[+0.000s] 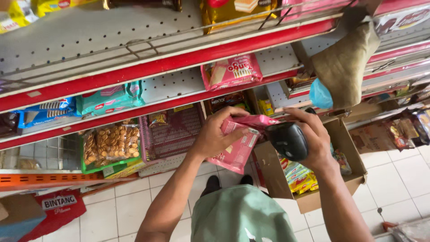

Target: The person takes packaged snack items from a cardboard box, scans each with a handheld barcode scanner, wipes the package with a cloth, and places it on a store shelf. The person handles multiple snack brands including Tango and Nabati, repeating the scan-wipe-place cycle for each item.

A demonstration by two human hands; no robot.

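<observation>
Pink pack [237,145] clamped in left hand [215,134], thumb on its face, in front of the shelves [134,71] above an open box [313,179]. Long axis runs lower-left to upper-right, top end tilted toward the black scanner [287,140], probably to present its face. Right hand [316,139] wraps scanner firmly.

Bare forearms, pale green top, dark shoes.

No sleeves over either forearm, both uncovered from elbow to wrist. No rings, watch or bands on the left hand [215,134] or right hand [313,139]. Pale sage-green shirt [239,215] at the near edge, loose and softly creased, with a small white mark low on the cloth. Beyond it, two black shoe tips [228,183] side by side.
</observation>
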